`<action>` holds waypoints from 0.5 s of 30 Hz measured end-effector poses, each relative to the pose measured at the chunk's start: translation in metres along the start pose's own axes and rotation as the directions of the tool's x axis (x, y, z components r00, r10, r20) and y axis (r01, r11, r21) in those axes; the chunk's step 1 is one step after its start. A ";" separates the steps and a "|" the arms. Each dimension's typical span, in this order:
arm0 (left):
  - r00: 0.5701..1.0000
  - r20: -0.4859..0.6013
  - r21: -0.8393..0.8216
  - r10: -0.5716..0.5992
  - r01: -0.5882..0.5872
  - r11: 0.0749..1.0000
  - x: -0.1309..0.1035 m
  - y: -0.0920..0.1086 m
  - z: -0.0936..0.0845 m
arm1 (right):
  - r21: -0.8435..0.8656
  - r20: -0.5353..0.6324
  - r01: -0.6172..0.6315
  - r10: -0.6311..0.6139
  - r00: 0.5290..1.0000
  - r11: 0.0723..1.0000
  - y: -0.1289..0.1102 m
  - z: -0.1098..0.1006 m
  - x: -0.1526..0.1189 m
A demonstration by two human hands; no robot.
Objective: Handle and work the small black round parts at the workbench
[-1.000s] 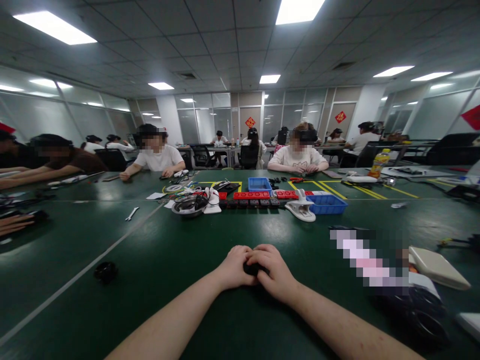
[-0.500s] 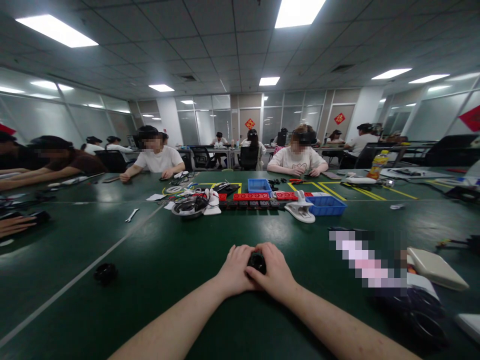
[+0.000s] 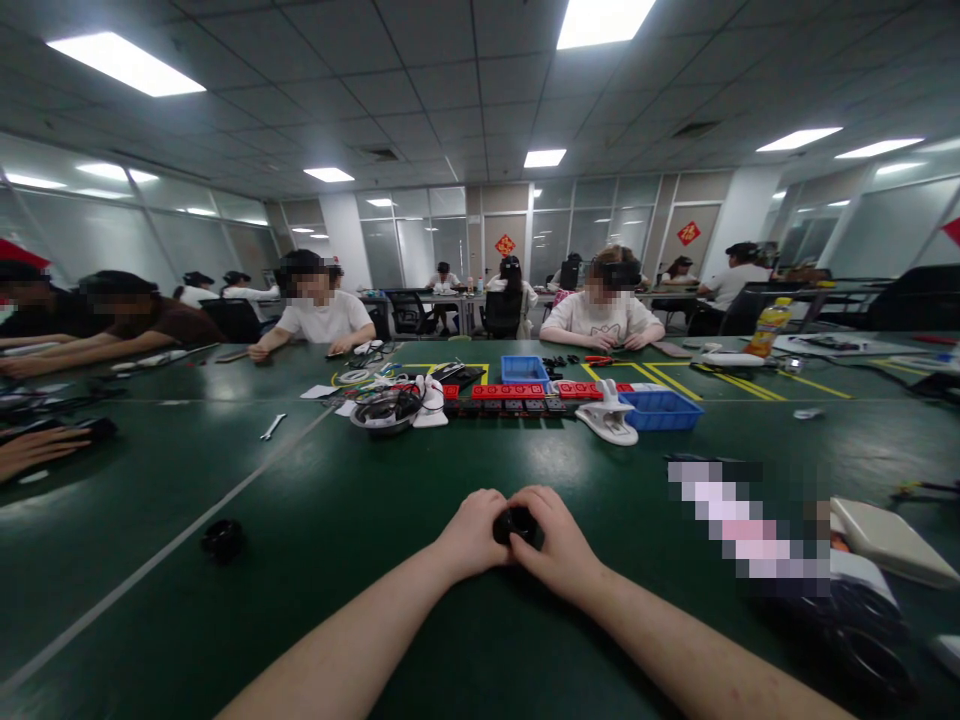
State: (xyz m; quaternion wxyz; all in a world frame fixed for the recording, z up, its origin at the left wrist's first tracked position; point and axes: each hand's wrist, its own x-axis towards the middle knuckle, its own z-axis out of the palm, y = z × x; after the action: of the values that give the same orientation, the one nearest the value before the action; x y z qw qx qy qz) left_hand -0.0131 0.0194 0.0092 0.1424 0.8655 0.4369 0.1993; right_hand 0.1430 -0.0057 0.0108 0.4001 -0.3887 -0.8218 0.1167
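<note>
A black ring-shaped part sits between my two hands, low over the green table. My left hand is wrapped round its left side. Around its right side curl the fingers of my right hand, with the thumb across the near edge. The fingertips of both hands nearly meet at the far side, and the underside of the part is hidden. A second black part lies on the table to the left, apart from my hands.
Farther back are a blue bin, red power strips, a white clamp and a bowl of cables. A wrench lies left. Black coils and a beige box are at right. People sit across the table.
The whole view has shifted slightly, with the table items a little farther right. My thumbs and the black part between my hands have changed position slightly; both hands stay round it.
</note>
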 end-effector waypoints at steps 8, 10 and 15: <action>0.998 0.040 -0.065 0.046 -0.043 0.997 -0.001 -0.003 -0.003 | 0.069 0.039 -0.004 0.001 0.999 0.998 0.004 0.002 -0.007; 0.999 0.032 -0.067 0.044 -0.042 0.997 -0.002 -0.002 -0.002 | 0.033 0.009 -0.018 0.017 1.000 0.999 0.004 0.002 -0.006; 0.999 -0.044 -0.004 -0.031 0.031 1.000 -0.004 0.004 0.004 | -0.043 -0.028 -0.061 0.060 0.998 0.997 0.003 0.002 -0.002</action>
State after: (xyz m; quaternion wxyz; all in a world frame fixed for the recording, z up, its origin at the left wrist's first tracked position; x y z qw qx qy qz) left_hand -0.0110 0.0139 0.0067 0.1375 0.8538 0.4531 0.2167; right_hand 0.1443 -0.0054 0.0069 0.3986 -0.4235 -0.8066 0.1057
